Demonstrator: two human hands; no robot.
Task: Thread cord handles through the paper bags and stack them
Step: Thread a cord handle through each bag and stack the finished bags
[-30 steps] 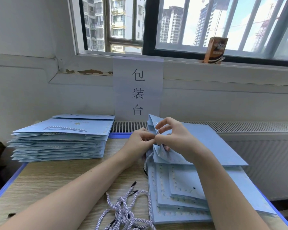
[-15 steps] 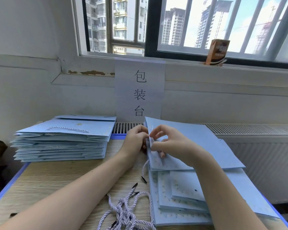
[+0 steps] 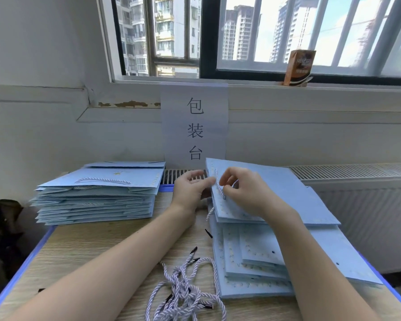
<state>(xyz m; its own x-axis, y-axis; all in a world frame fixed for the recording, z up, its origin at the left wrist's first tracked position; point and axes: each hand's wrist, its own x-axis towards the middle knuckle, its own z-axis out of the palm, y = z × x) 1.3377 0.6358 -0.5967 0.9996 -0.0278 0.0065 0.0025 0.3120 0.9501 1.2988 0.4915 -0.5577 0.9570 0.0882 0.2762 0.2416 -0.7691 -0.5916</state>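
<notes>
The fingers (image 3: 226, 179) of the right hand (image 3: 245, 191) are curled narrow, pinching a twisted white cord handle (image 3: 220, 185) that runs down the face of the top light-blue paper bag (image 3: 276, 195) near its left edge. The left hand (image 3: 190, 188) holds that same edge from the side, thumb on top and fingers loosely bent behind it; the cord's loose end hangs below the bag's edge toward the counter (image 3: 90, 249). The bag lies tilted atop an untidy pile of unthreaded blue bags (image 3: 252, 258) on the right. A tangle of spare cords (image 3: 185, 288) with black tips lies near the front of the counter. On the left sits a neat stack of finished bags (image 3: 97, 195), a cord showing on the top one.
</notes>
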